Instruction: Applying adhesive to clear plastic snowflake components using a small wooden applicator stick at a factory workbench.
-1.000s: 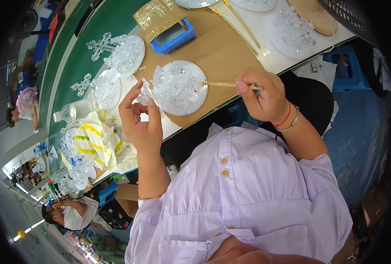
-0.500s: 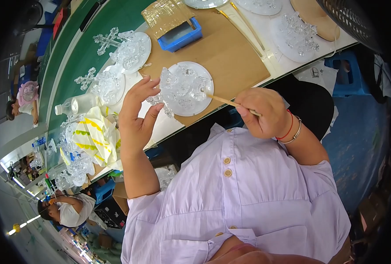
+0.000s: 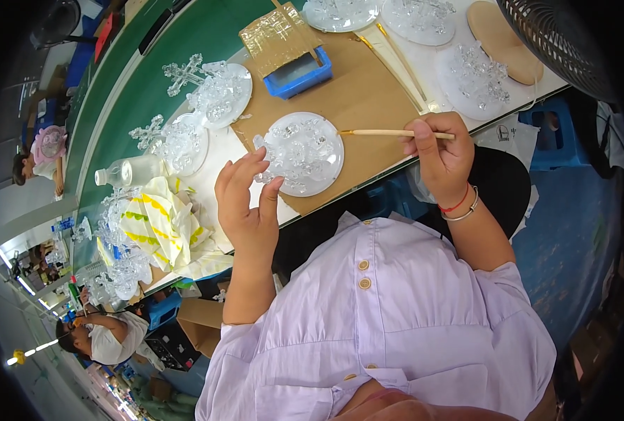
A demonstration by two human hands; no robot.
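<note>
A clear, crystal-like ornament (image 3: 301,156) on a round white base lies on the brown cardboard (image 3: 375,95). At its left edge, the thumb and bent fingers of my left hand (image 3: 245,200) grip its clear protruding parts; the exact contact is partly hidden. My right hand (image 3: 444,151) pinches the wooden handle of a thin brush (image 3: 385,132). The brush lies nearly level, its tip just off the right rim of the base. Behind the ornament is a blue tray (image 3: 301,83) with a gold-taped cardboard piece (image 3: 273,45) over its back.
Similar clear ornaments (image 3: 220,95) stand at the back left, and more (image 3: 473,81) at the right. A clear bottle (image 3: 133,170) lies beside a crumpled yellow-and-white wrapper (image 3: 164,224). Another brush (image 3: 403,67) rests behind the cardboard. A fan grille (image 3: 550,42) juts in at the far right.
My right hand has moved right and up, drawing the brush tip away from the ornament's base onto the cardboard side. My left hand has shifted right with its fingers closer round the ornament's edge.
</note>
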